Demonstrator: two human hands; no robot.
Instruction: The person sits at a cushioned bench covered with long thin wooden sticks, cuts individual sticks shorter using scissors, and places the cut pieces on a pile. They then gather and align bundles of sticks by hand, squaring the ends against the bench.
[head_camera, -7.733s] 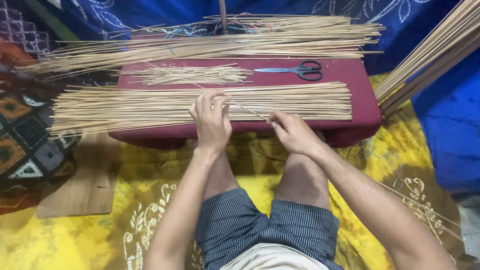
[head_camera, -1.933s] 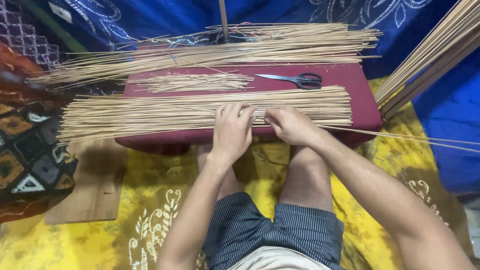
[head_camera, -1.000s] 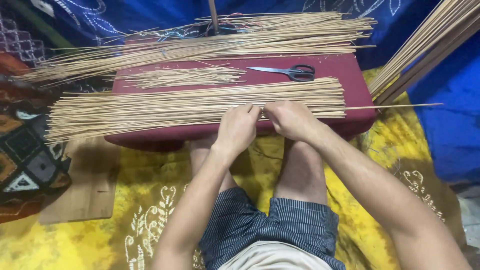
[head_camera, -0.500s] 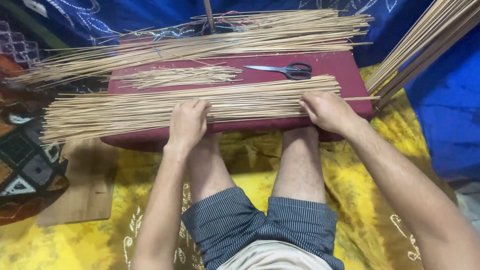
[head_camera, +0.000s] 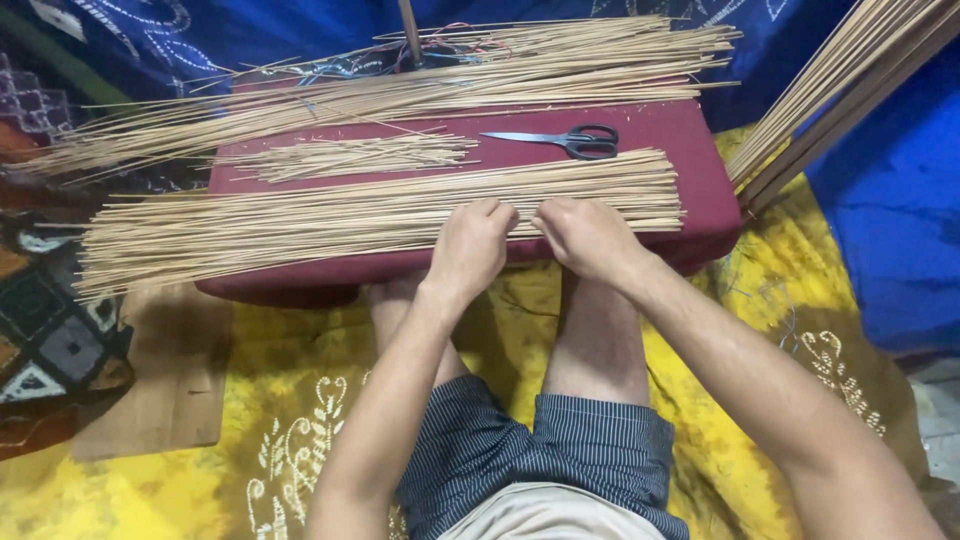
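Bamboo sticks (head_camera: 300, 220) spread across maroon counter (head_camera: 690, 130); my left hand (head_camera: 470, 245), right hand (head_camera: 585, 235) side by side, fingers curled, pressing on them; scissors (head_camera: 570, 140) beyond.

Dark pinstriped shorts (head_camera: 520, 450) (beige shirt hem)

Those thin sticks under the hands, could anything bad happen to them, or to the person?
Maybe. The near pile of thin sticks hangs past the left edge of the red cushion, so some could slide off onto the floor. Both the left hand and the right hand press on the stick tips, which might poke or splinter a finger. The scissors lie just behind the pile, blades bare, so a hasty reach could nick a hand.
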